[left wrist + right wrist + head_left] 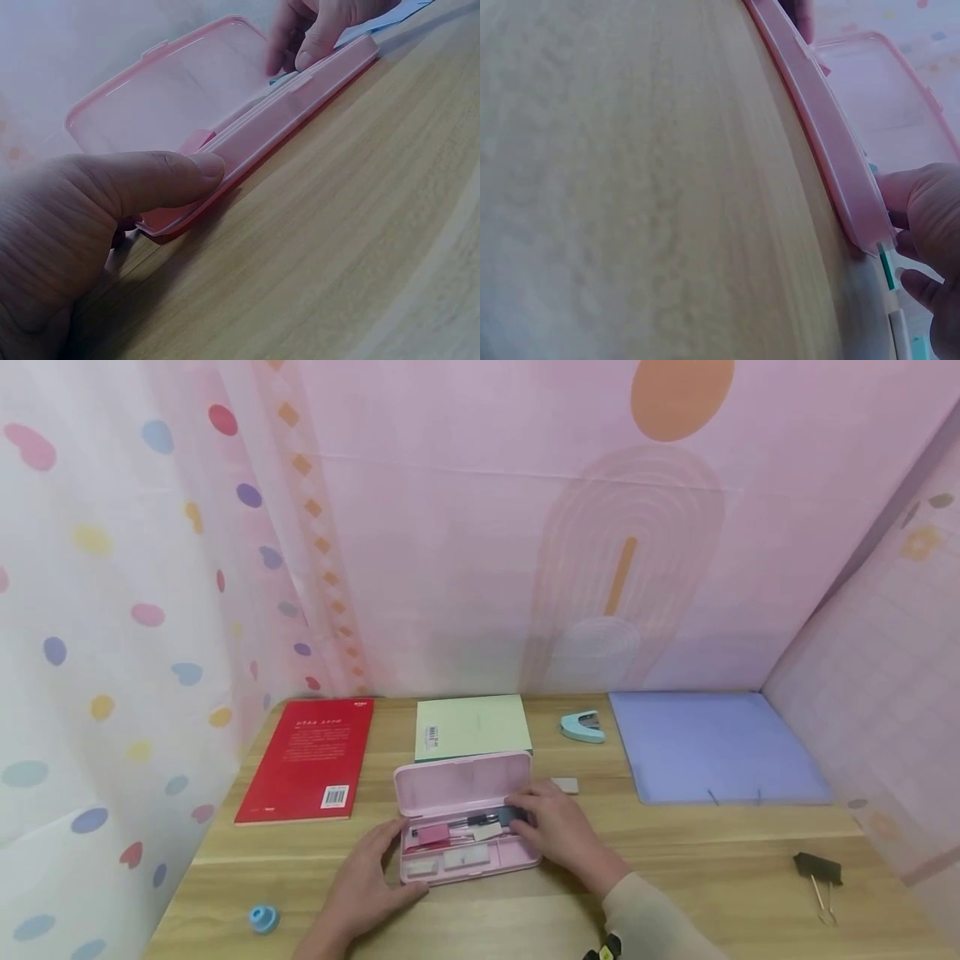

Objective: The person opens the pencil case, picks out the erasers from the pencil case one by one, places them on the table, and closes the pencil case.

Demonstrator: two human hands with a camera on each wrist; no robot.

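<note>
A pink pencil case (517, 853) lies on the table with its lid up. My left hand (366, 878) holds its left end, the thumb (176, 176) along the front wall. At the other end, my right hand (561, 827) reaches over the case, thumb and fingers pinching a small dark teal block (510, 815) in the back compartment. Beside that block lie a pink block (432, 833), a whitish block (487, 832) and several pens. Two pale grey-white pieces sit in the front compartment, the larger piece (467, 857) near its middle.
Behind the case lie a red book (315, 768), a pale green notebook (472, 725), a light-blue stapler (582, 727) and a lavender folder (720, 747). A whitish block (567, 786) rests behind my right hand. A black binder clip (817, 869) sits far right, a small blue knob-shaped thing (263, 919) front left.
</note>
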